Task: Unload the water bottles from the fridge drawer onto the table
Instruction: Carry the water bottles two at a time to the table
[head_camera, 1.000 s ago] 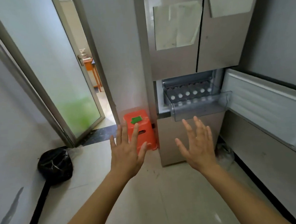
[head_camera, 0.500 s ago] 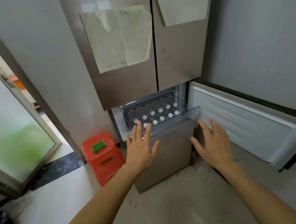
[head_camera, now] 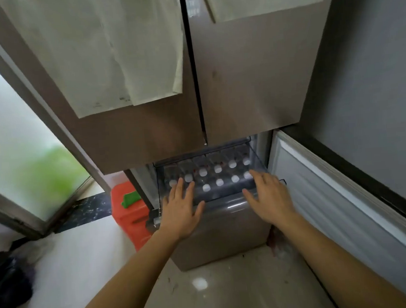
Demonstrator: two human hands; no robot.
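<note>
Two bare hands, fingers spread and empty, hover at the front rim of the clear fridge drawer (head_camera: 258, 164): the left hand (head_camera: 180, 209) over the left corner, the right hand (head_camera: 268, 198) at the right. Ten white-capped water bottles (head_camera: 219, 182) show upright inside in two rows. A sound first grasp likely takes a front bottle by its neck, lifting straight up.
</note>
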